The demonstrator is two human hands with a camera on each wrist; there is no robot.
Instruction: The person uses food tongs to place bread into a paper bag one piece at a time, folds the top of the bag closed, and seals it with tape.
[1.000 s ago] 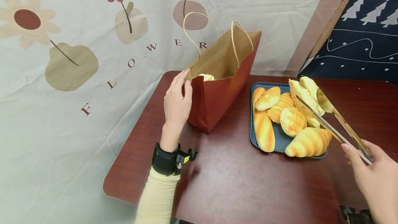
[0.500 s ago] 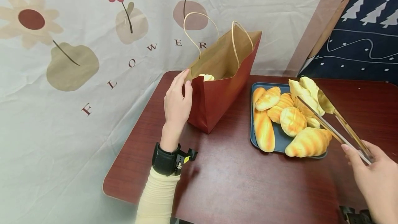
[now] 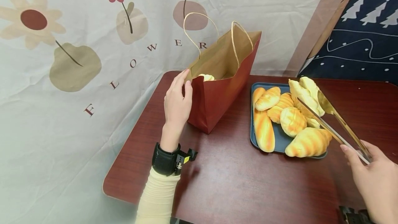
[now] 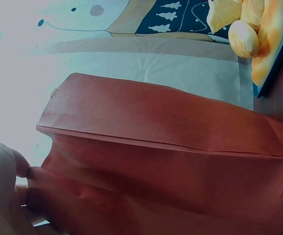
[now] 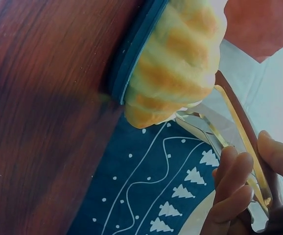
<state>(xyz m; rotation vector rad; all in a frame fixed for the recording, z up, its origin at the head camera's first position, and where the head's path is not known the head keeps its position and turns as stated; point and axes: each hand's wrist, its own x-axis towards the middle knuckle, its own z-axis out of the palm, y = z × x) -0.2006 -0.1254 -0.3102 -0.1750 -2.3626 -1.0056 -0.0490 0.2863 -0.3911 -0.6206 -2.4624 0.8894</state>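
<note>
My left hand (image 3: 178,101) pinches the near top corner of a red paper bag (image 3: 217,96), thumb outside and fingertips at the rim. In the left wrist view, the bag's red side (image 4: 146,161) folds inward beside the fingers. A pale bread piece (image 3: 206,77) shows inside its mouth. At the right, my right hand (image 3: 373,175) grips metal tongs (image 3: 342,123), their tips spread on either side of a pale twisted bread (image 3: 306,92). That bread lies at the back right of a blue tray (image 3: 281,144).
Also on the tray are a long loaf (image 3: 264,130), a small roll (image 3: 268,98), a round bun (image 3: 293,121) and a large croissant (image 3: 309,142). The bag's twisted handles (image 3: 234,44) stand up. A flower-printed cloth (image 3: 124,78) hangs behind the brown table (image 3: 248,189).
The tongs' arms have drawn slightly nearer each other around the twisted bread. My left hand stays on the bag. The cloth at left has shifted slightly to the right.
</note>
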